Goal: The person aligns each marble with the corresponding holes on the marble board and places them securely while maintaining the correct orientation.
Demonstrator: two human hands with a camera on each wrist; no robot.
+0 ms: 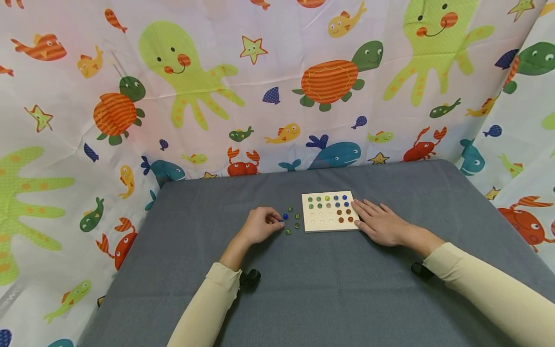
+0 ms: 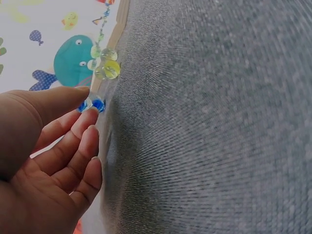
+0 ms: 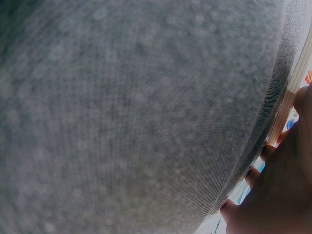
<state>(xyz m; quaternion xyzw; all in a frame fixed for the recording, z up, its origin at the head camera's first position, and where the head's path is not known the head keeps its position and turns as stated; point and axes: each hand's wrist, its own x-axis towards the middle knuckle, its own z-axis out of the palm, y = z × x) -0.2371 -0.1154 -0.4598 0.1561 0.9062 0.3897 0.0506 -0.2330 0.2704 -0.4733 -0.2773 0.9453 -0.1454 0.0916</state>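
Observation:
My left hand is low over the cloth, left of a pale wooden board, and pinches a blue marble between thumb and fingertips. Another blue marble lies just beyond the fingertips; both blues sit close together at the thumb in the left wrist view. Several green marbles lie between hand and board. In the board's hollows sit green, yellow, blue and brown marbles; the front-left hollows are bare. My right hand rests with extended fingers at the board's right edge, thumb near its front corner.
A grey cloth covers the table. Behind it and at the sides hang white curtains printed with sea animals. A dark wrist strap shows by the left sleeve, and another dark piece by the right sleeve.

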